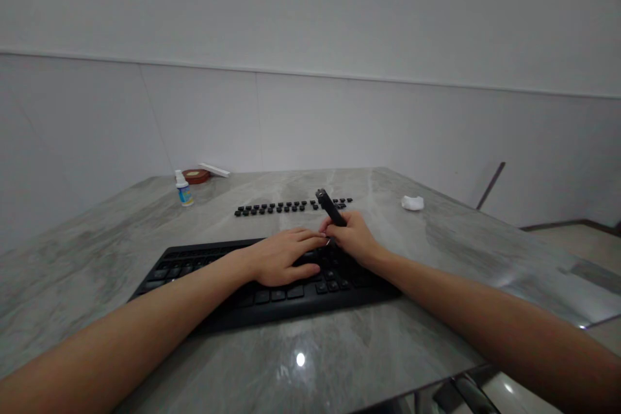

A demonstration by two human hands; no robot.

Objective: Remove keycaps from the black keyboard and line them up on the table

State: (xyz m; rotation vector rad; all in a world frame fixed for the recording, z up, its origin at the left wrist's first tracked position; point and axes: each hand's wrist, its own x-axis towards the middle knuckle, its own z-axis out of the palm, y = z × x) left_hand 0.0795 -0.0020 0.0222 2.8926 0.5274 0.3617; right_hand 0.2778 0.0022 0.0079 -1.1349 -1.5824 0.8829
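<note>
A black keyboard [286,309] lies on the table in front of me. My left hand [284,257] rests palm down across its keys, with the fingers stretched toward the right. My right hand [355,237] is closed around a black-handled screwdriver [332,208], held slanting with the handle end up and to the left. Its thin metal tip points down at the keys, close to my left fingertips. Behind the keyboard, loose black keycaps [270,207] lie in two rows. The screwdriver and right hand cover part of these rows.
On the grey marbled table [388,349], a white spray bottle [184,190] with a blue label stands at the back left. Near it are a reddish-brown round object [196,176] and a white flat piece [215,170]. A crumpled white wad [412,203] lies right. A wall stands behind.
</note>
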